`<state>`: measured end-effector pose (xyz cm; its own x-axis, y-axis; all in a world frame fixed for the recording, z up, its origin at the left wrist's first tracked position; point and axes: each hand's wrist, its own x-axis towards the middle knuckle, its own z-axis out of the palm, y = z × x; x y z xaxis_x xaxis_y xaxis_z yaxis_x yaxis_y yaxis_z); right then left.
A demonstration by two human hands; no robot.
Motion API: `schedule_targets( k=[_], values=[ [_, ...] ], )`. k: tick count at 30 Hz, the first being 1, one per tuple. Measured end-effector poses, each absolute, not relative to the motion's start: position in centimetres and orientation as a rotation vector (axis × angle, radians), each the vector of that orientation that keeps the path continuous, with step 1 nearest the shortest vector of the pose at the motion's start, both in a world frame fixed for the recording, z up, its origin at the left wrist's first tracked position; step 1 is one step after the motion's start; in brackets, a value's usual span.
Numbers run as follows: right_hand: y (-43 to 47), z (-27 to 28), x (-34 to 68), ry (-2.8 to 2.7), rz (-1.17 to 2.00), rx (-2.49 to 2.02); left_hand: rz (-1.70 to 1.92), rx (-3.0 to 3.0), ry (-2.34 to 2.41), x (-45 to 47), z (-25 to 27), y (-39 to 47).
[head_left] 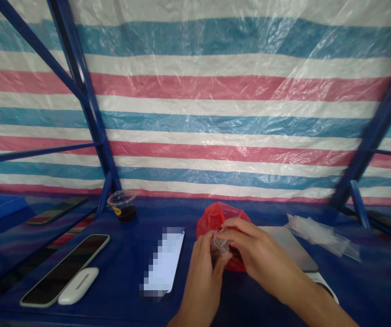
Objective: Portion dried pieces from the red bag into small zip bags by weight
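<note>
In the head view, a crinkled piece of clear plastic, which looks like a small bag, is pinched between my two hands. My left hand closes on it from the left, thumb towards the right. From the right, my right hand reaches over with its fingers bent onto the upper edge of the plastic. Just behind and beneath the hands sits a red plastic bag, bunched up on the blue table. What lies inside the clear plastic and the red bag is hidden by my fingers.
Left of my hands lie a lit phone, a dark-screened phone and a white case. A clear cup of dark liquid stands farther back. At right are a grey flat device and clear bags. Blue posts frame the table.
</note>
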<state>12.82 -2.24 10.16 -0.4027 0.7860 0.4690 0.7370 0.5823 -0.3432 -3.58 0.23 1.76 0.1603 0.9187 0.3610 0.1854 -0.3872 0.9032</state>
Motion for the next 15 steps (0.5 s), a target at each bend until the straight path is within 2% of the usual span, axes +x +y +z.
schedule_targets(
  k=[5, 11, 15],
  values=[
    [-1.0, 9.6, 13.2, -2.082, 0.115, -1.186, 1.301, 1.665, 1.073, -4.1, 2.1, 0.2],
    [0.8, 8.0, 13.1, -2.282, -0.031, -1.737, 1.310, 1.609, 1.265, -4.4, 2.3, 0.3],
    [2.1, 7.5, 12.3, -2.268, -0.222, -1.896, 1.280, 1.617, 1.276, -4.0, 1.5, 1.4]
  ],
)
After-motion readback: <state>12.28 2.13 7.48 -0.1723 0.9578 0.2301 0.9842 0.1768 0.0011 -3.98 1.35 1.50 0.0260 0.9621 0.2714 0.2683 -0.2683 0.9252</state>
